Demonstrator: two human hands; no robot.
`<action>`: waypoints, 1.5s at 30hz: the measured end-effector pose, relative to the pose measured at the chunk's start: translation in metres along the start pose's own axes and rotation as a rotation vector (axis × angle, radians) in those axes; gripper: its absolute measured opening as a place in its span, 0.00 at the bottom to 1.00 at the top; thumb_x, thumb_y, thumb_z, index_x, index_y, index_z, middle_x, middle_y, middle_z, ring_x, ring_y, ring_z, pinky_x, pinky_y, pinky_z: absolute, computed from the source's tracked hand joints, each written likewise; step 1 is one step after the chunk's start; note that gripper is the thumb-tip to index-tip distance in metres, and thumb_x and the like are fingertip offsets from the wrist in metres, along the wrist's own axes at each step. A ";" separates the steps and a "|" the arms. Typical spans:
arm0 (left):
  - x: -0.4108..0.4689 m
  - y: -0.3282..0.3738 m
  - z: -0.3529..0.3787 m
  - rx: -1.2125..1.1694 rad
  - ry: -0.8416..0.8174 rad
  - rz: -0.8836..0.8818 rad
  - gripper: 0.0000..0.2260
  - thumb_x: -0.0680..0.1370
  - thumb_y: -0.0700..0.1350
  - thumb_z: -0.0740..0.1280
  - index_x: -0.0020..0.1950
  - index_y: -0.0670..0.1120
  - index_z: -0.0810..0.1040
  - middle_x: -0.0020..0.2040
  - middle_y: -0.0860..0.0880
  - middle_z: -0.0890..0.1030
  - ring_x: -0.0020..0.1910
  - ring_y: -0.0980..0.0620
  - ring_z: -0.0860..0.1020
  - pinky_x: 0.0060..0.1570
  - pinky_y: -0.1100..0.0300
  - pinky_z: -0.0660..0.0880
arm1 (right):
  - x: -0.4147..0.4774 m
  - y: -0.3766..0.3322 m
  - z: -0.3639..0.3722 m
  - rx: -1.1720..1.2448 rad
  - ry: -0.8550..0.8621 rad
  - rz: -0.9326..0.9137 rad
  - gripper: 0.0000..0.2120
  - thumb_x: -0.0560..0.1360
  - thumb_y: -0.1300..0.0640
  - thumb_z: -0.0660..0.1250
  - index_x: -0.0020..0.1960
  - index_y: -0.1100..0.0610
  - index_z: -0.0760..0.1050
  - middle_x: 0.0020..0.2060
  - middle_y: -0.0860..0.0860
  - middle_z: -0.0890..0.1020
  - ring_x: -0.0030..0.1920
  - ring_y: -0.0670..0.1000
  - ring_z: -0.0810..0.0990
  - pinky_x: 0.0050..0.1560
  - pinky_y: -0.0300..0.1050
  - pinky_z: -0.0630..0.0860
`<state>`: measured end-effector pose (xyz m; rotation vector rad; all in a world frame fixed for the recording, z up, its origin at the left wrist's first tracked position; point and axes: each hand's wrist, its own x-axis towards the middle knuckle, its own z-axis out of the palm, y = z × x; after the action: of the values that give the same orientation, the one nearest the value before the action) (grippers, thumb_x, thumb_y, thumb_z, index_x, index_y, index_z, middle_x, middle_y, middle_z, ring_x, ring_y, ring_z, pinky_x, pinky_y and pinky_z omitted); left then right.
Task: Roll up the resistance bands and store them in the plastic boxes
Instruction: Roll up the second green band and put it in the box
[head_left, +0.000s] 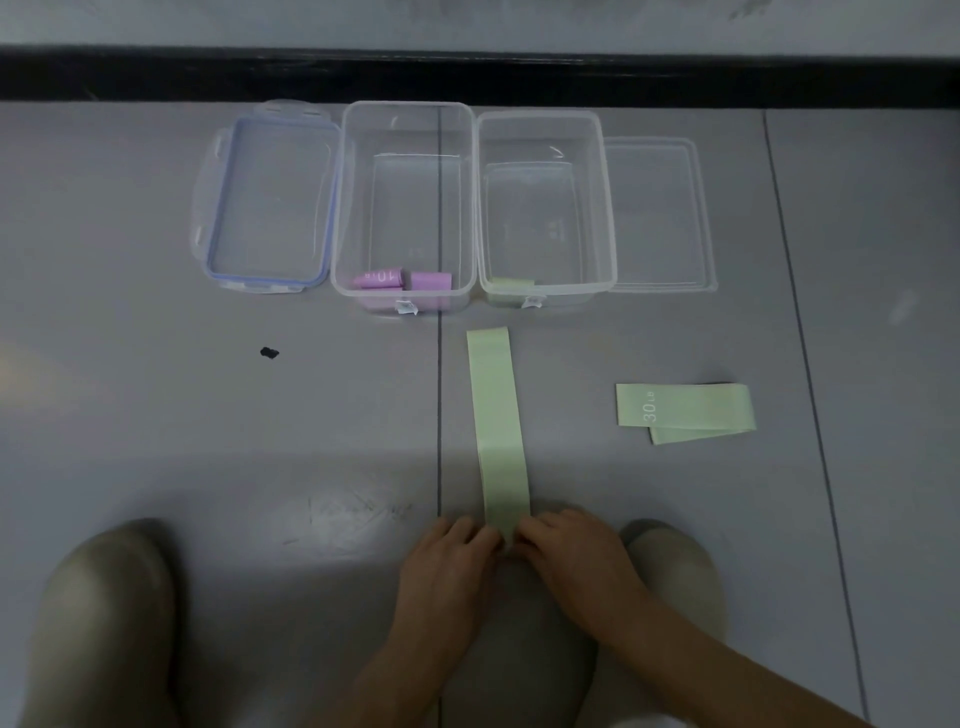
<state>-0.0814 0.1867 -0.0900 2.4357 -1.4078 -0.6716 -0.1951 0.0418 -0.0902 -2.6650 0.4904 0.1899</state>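
A long green resistance band (496, 423) lies flat on the grey floor, stretching away from me. My left hand (449, 564) and my right hand (569, 551) pinch its near end together. A second green band (685, 410), marked 30 LB, lies folded to the right. Two clear plastic boxes stand beyond. The left box (408, 122) holds two rolled purple bands (402, 280) at its near wall. A rolled green band (511, 283) sits at the near end of the right box (543, 130).
A blue-sealed lid (270, 197) lies left of the boxes and a plain clear lid (657, 213) lies to their right. A black baseboard (467, 75) runs along the far wall. My knees (104, 613) frame the near floor. A small dark spot (269, 353) marks the floor at left.
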 end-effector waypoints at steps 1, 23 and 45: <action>0.002 -0.001 0.000 0.006 -0.002 0.001 0.03 0.76 0.52 0.65 0.44 0.54 0.75 0.40 0.54 0.74 0.39 0.48 0.73 0.35 0.52 0.71 | 0.002 0.001 -0.002 0.002 0.004 0.002 0.07 0.72 0.48 0.69 0.39 0.48 0.73 0.31 0.46 0.77 0.32 0.50 0.75 0.30 0.45 0.71; 0.007 0.003 -0.001 -0.051 0.078 -0.007 0.05 0.76 0.49 0.65 0.40 0.51 0.75 0.40 0.52 0.73 0.40 0.49 0.73 0.37 0.54 0.71 | 0.003 -0.001 -0.008 -0.083 -0.088 -0.063 0.15 0.66 0.53 0.76 0.41 0.47 0.69 0.32 0.46 0.75 0.29 0.50 0.75 0.25 0.42 0.63; 0.027 0.000 -0.022 0.032 0.024 0.000 0.07 0.70 0.45 0.74 0.39 0.51 0.75 0.39 0.52 0.74 0.35 0.50 0.73 0.33 0.60 0.63 | 0.019 0.003 -0.020 0.019 -0.123 -0.060 0.11 0.78 0.45 0.52 0.49 0.49 0.70 0.41 0.48 0.78 0.33 0.51 0.77 0.29 0.50 0.76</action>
<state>-0.0589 0.1631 -0.0782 2.4594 -1.4203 -0.6222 -0.1776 0.0251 -0.0775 -2.6263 0.3707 0.3265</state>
